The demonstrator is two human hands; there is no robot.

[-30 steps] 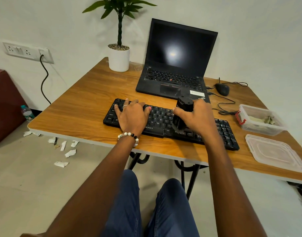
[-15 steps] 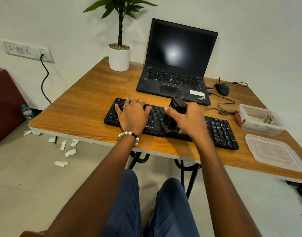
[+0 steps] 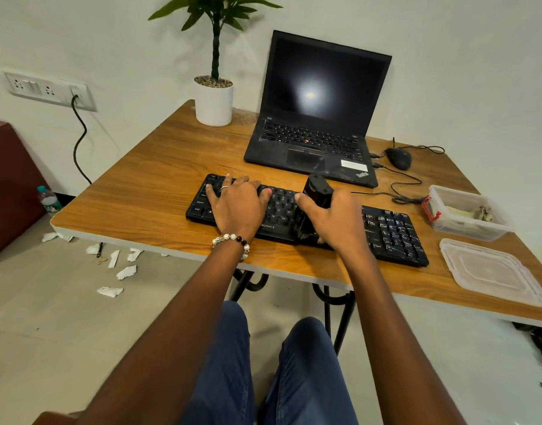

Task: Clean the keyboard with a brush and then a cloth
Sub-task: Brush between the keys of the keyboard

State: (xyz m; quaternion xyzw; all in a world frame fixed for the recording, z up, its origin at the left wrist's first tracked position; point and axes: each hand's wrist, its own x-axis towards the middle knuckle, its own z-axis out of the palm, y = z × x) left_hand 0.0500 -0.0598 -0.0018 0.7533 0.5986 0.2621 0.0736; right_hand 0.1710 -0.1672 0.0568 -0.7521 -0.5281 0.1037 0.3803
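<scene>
the black keyboard [image 3: 389,231] lies along the near edge of the wooden table [image 3: 147,185]. the left hand [image 3: 237,204] presses flat, fingers spread, on its left keys. the right hand [image 3: 337,222] grips a black brush [image 3: 314,197], bristles down on the middle keys.

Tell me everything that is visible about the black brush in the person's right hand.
The black brush with a chunky plastic-looking handle stands nearly upright, its top leaning slightly away toward the black laptop. The right hand grips the handle from the right side, thumb across the front. Its dark bristle end presses on the middle keys of the black external keyboard, near that keyboard's front edge. The bristles look bunched; finer detail is too dark to tell. Nothing else touches the brush.
</scene>
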